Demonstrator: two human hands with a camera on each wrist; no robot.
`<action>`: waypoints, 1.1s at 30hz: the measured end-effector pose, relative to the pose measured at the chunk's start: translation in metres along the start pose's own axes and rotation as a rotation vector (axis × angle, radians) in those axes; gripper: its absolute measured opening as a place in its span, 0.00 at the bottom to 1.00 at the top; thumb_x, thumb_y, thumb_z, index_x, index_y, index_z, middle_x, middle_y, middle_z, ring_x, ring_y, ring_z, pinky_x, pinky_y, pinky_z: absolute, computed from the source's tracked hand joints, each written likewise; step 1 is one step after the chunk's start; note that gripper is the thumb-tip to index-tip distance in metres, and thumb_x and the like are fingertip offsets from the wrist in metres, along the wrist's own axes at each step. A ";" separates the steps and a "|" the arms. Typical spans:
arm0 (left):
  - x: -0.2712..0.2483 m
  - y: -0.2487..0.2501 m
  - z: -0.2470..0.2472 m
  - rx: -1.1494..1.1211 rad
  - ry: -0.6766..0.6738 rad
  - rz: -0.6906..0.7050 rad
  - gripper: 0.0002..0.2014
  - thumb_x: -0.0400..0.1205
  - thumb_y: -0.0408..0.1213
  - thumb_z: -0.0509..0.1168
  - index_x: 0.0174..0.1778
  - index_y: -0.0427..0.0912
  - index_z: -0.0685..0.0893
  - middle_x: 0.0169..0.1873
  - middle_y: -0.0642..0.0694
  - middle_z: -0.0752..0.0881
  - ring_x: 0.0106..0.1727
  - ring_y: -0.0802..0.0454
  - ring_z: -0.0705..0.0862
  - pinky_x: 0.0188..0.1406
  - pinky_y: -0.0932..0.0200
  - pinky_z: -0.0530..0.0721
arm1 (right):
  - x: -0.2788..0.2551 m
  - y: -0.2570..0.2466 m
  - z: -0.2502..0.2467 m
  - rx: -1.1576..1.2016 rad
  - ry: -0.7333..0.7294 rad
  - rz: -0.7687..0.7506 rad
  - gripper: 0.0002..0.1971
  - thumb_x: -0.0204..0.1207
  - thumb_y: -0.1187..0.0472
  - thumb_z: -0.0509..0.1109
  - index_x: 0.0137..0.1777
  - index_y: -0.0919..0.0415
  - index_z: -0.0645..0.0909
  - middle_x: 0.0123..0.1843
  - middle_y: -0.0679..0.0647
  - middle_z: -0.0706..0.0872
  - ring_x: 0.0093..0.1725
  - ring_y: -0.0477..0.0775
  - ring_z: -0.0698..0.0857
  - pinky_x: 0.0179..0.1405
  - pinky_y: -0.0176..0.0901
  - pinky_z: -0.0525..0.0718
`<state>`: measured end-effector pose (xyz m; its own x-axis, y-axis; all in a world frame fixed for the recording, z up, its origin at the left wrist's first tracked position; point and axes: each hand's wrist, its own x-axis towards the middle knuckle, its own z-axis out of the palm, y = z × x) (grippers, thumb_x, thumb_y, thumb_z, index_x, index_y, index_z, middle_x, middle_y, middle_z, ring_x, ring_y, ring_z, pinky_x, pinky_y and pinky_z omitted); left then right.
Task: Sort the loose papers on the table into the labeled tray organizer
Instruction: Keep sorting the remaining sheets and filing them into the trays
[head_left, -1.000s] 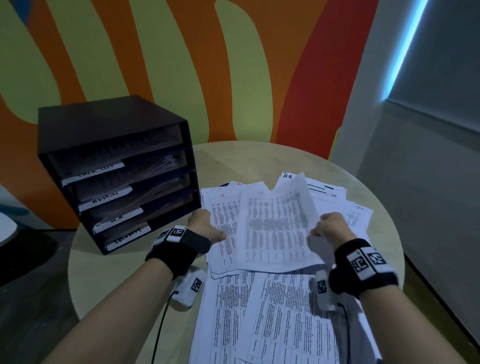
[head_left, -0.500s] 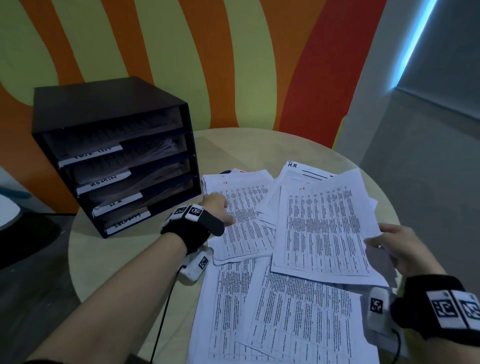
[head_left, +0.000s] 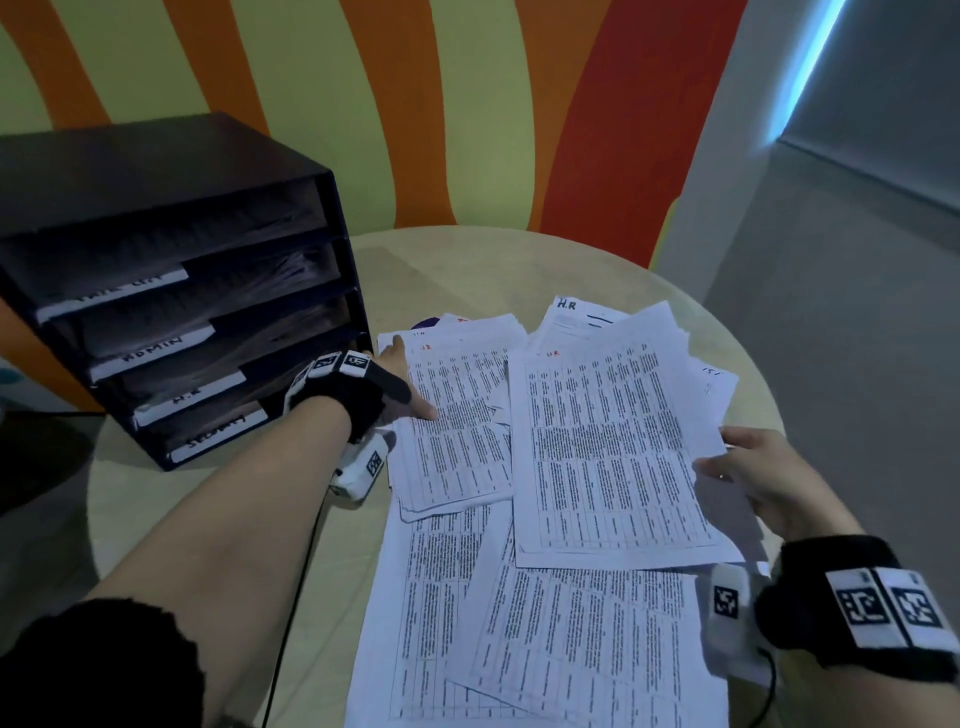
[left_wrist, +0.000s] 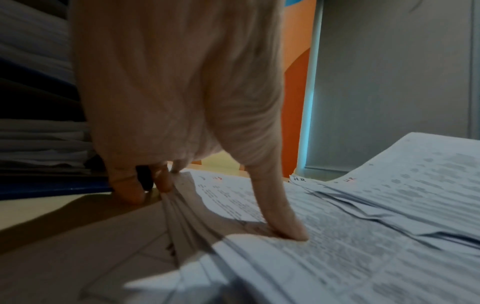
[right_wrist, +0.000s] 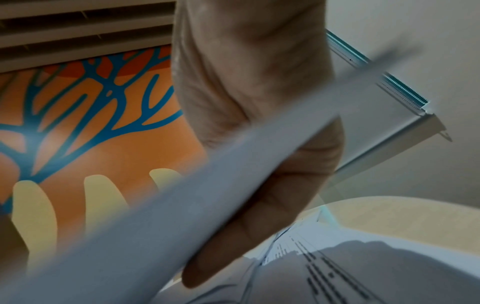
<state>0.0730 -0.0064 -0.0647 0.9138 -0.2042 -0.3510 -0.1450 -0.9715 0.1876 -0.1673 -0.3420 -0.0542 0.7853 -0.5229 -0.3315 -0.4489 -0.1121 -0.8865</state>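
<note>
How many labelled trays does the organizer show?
4, stacked in the organizer: top tray with unreadable label, then ADMIN, H.R, and the bottom tray, label unclear. None appear hidden.

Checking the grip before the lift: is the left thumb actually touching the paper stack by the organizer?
Touching. The left wrist view shows the left hand with its thumb tip pressed onto the top sheet of the paper stack, fingers curled at the stack's lifted edge.

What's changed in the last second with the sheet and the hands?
The right hand carried the printed sheet from mid-table to the right, taking hold of its right edge. The left hand stayed on the left stack, thumb on top. The tray organizer is unchanged.
</note>
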 end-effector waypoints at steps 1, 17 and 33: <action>0.002 0.000 0.000 0.013 0.012 0.002 0.71 0.62 0.61 0.80 0.84 0.40 0.35 0.84 0.38 0.49 0.83 0.34 0.53 0.78 0.39 0.65 | 0.000 0.000 0.000 0.005 -0.003 0.001 0.11 0.74 0.81 0.67 0.49 0.69 0.85 0.46 0.71 0.88 0.43 0.64 0.85 0.47 0.51 0.82; 0.007 -0.004 0.003 -0.731 0.107 0.134 0.21 0.74 0.44 0.71 0.60 0.38 0.80 0.41 0.39 0.84 0.36 0.48 0.80 0.37 0.57 0.77 | 0.004 0.002 0.001 0.086 0.031 -0.025 0.11 0.74 0.81 0.66 0.49 0.70 0.85 0.45 0.71 0.87 0.40 0.64 0.83 0.45 0.54 0.80; -0.081 0.034 -0.068 -1.307 0.392 0.328 0.08 0.83 0.31 0.67 0.55 0.32 0.85 0.37 0.45 0.89 0.37 0.53 0.87 0.41 0.59 0.87 | -0.024 -0.031 0.012 0.294 0.108 -0.325 0.17 0.76 0.80 0.63 0.48 0.59 0.85 0.39 0.51 0.93 0.37 0.51 0.90 0.39 0.43 0.88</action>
<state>0.0202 -0.0148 0.0328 0.9841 -0.1398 0.1094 -0.1146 -0.0297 0.9930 -0.1668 -0.3155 -0.0226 0.8093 -0.5874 0.0007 -0.0340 -0.0480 -0.9983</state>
